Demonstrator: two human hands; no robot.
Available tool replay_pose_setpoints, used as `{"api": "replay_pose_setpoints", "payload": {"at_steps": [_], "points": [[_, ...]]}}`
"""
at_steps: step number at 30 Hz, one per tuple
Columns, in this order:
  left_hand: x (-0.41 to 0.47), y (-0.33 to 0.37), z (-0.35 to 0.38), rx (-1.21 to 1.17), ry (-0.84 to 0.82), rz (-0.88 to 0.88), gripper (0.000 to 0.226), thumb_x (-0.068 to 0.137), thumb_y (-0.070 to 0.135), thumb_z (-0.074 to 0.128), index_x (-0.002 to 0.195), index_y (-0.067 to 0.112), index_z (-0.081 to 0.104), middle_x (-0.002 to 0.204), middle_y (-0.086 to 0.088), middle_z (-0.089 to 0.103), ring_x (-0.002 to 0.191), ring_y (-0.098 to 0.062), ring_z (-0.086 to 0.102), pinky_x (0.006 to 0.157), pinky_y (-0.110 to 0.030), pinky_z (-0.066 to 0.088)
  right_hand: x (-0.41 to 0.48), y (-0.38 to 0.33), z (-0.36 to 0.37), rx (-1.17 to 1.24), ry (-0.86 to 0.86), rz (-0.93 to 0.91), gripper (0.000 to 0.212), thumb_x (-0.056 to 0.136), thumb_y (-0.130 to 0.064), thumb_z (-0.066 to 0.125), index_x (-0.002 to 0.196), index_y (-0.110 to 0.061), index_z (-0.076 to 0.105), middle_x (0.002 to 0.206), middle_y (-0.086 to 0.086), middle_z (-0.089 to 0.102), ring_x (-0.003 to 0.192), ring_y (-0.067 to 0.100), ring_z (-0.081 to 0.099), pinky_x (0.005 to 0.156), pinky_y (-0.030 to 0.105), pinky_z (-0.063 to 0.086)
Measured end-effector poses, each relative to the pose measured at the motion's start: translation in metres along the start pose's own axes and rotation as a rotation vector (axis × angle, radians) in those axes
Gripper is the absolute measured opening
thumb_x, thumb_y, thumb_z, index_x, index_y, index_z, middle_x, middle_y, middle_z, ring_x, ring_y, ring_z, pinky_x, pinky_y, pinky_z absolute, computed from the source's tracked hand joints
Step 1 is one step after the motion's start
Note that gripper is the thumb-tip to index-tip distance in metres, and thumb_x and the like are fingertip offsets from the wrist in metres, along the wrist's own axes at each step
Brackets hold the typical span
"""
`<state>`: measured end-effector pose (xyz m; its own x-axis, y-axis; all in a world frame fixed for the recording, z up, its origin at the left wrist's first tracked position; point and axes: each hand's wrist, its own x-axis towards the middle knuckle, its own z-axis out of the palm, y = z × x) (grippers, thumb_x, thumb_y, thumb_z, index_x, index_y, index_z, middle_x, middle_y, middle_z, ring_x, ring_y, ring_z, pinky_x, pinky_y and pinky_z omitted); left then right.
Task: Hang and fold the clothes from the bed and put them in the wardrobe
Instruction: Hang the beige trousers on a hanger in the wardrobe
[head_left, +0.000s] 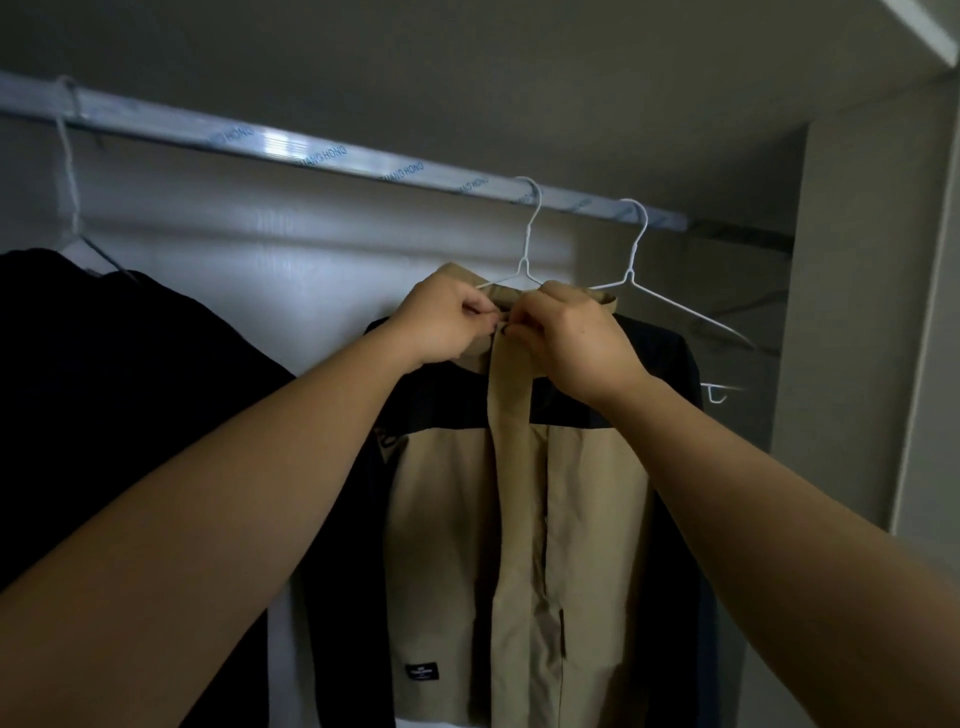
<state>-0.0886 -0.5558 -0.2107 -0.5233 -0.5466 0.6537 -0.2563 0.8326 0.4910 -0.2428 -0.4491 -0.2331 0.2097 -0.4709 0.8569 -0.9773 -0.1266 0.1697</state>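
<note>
Both of my forearms are reaching up and forward from the bottom corners, meeting at the neck of the jacket (441, 519). My left hand (441, 322) is curling its fingers and pinching the collar (501, 292) edge from the left. My right hand (576, 338) is doing the same from the right, thumb and fingertips pressing together on the fabric. The two hands are almost touching each other at the throat of the jacket. Whatever small thing sits between my fingertips is too tiny to make out.

The jacket is hanging inside the wardrobe, facing me. It is tan down the front, with dark shoulders and dark sleeves. A tan strip (511, 467) is running down its middle from just under my hands, and a small dark label (422, 670) is sitting low on the left panel. Its white wire hanger (527, 234) is hooking over the rail (311, 148).

Just to the right, a second white hanger (639, 249) is hanging bare on the same rail, its arm sloping out past the jacket's shoulder. A small white hook (719, 395) is showing beyond that shoulder. Far left, a black garment (130, 389) is hanging from another hanger (70, 171), well apart from the jacket. The wardrobe's side wall (857, 312) is standing at the right.
</note>
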Motion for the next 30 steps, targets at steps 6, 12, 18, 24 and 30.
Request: {"api": "replay_pose_setpoints", "payload": {"at_steps": [6, 12, 18, 24, 30], "points": [[-0.003, 0.006, -0.008, -0.245, -0.079, -0.143, 0.01, 0.098, 0.017, 0.063, 0.103, 0.013, 0.071, 0.045, 0.012, 0.055, 0.048, -0.01, 0.047, 0.055, -0.026, 0.05, 0.005, 0.001, 0.003, 0.011, 0.028, -0.026, 0.017, 0.095, -0.026, 0.065, 0.1, -0.01, 0.066, 0.098, 0.008, 0.059, 0.085, 0.026, 0.056, 0.066, 0.04, 0.049], [-0.006, 0.011, -0.011, -0.328, -0.032, -0.171, 0.021, 0.095, 0.019, 0.068, 0.112, 0.007, 0.07, 0.05, 0.0, 0.045, 0.046, -0.012, 0.041, 0.053, -0.028, 0.046, 0.004, 0.001, 0.007, 0.003, 0.063, -0.018, 0.027, 0.098, -0.028, 0.061, 0.12, -0.011, 0.061, 0.12, 0.01, 0.056, 0.094, 0.028, 0.06, 0.069, 0.038, 0.05], [-0.013, 0.017, -0.016, -0.274, -0.022, -0.131, 0.014, 0.091, 0.021, 0.072, 0.101, 0.012, 0.076, 0.052, 0.011, 0.054, 0.05, -0.009, 0.044, 0.054, -0.025, 0.044, 0.002, 0.007, 0.009, 0.126, 0.063, 0.033, 0.029, 0.101, -0.03, 0.056, 0.121, -0.013, 0.067, 0.105, 0.006, 0.062, 0.092, 0.024, 0.06, 0.076, 0.046, 0.053], [-0.014, 0.02, -0.009, -0.257, 0.06, -0.161, 0.011, 0.089, 0.026, 0.076, 0.092, 0.016, 0.074, 0.081, 0.003, 0.067, 0.059, -0.011, 0.047, 0.057, -0.023, 0.043, 0.007, 0.007, 0.007, 0.203, 0.057, 0.093, 0.024, 0.098, -0.028, 0.063, 0.109, -0.01, 0.072, 0.096, 0.007, 0.062, 0.088, 0.022, 0.056, 0.075, 0.032, 0.044], [-0.014, 0.022, -0.005, -0.253, 0.1, -0.197, 0.017, 0.089, 0.024, 0.075, 0.097, 0.01, 0.075, 0.059, 0.012, 0.059, 0.061, -0.014, 0.046, 0.059, -0.025, 0.043, 0.01, 0.006, 0.007, 0.222, 0.035, 0.155, 0.025, 0.097, -0.031, 0.062, 0.108, -0.012, 0.073, 0.092, 0.004, 0.059, 0.086, 0.02, 0.054, 0.074, 0.032, 0.044]]}}
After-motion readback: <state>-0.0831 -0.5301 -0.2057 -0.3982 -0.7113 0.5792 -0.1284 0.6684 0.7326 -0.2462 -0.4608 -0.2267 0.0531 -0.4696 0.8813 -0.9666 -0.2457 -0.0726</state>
